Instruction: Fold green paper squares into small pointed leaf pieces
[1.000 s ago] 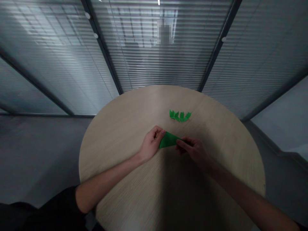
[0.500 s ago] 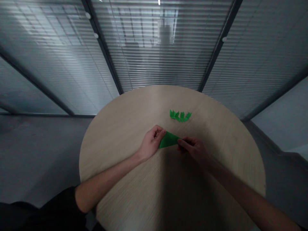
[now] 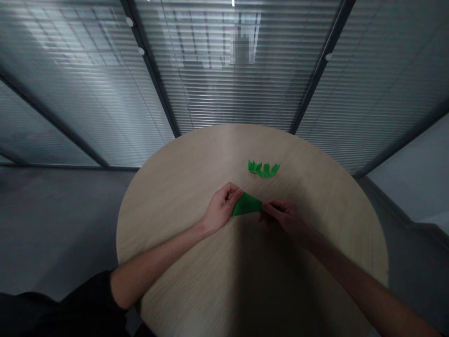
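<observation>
A green sheet of paper (image 3: 246, 205), folded to a triangle, is stretched between my two hands just over the table. My left hand (image 3: 223, 206) pinches its wide left end between thumb and curled fingers. At the narrow right tip, the thumb and fingers of my right hand (image 3: 283, 214) are closed on the paper. Beyond my hands, several small folded green paper pieces (image 3: 264, 169) lie in a row on the table.
The round wooden table (image 3: 182, 173) stands close to glass partitions with blinds (image 3: 231, 98) and dark frames. My arms cross its near half, and a dark shadow falls over the middle front. Grey floor (image 3: 63, 224) shows on both sides.
Almost nothing differs. My right fingers have shifted very slightly to the right at the paper's tip; both hands keep hold of the folded paper.
</observation>
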A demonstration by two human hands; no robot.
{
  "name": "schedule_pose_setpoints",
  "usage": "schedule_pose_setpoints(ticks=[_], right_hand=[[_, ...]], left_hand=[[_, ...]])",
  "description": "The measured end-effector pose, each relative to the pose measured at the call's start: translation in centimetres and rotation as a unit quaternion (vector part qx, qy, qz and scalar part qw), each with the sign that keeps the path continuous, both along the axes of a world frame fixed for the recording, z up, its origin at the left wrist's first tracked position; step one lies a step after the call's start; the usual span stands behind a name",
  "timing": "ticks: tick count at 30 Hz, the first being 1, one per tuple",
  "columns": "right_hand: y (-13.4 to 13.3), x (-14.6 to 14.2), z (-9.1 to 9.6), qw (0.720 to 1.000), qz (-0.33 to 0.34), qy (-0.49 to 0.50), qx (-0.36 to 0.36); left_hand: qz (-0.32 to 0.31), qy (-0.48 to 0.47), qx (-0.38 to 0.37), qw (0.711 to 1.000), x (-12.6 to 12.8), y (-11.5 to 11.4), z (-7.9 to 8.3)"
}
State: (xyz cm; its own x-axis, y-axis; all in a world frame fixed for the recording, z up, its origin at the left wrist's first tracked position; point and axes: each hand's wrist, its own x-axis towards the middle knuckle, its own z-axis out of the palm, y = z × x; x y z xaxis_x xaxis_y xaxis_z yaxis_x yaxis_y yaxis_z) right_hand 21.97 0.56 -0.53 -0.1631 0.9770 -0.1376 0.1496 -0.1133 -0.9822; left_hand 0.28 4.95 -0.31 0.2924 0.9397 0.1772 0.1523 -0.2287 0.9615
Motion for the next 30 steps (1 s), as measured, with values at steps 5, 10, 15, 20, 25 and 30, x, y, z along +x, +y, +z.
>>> schedule_pose_setpoints(ticks=[5,10,15,20,25,30], right_hand=[[-0.1,-0.2,0.2,0.999,-0.002,-0.033,0.010],[-0.5,-0.8,0.4,0.998,0.007,-0.042,0.055],[-0.6,-1.0,0.2,0.995,0.014,-0.054,0.078],[-0.5,-0.9,0.0,0.996,-0.009,-0.051,0.074],[-0.5,-0.8,-0.1,0.996,-0.030,-0.039,0.076],[-0.5,-0.7,-0.2,0.996,-0.031,-0.036,0.082]], left_hand=[[-0.014,-0.009,-0.021,1.000,0.1,0.0,0.1],[-0.077,0.011,-0.027,0.997,0.5,-0.9,0.4],[-0.103,0.021,-0.027,0.994,0.8,-1.3,0.4],[-0.105,0.020,-0.037,0.994,0.7,-1.0,0.0],[-0.100,0.012,-0.047,0.994,0.7,-1.1,0.0],[-0.110,0.012,-0.046,0.993,0.7,-1.2,0.3]])
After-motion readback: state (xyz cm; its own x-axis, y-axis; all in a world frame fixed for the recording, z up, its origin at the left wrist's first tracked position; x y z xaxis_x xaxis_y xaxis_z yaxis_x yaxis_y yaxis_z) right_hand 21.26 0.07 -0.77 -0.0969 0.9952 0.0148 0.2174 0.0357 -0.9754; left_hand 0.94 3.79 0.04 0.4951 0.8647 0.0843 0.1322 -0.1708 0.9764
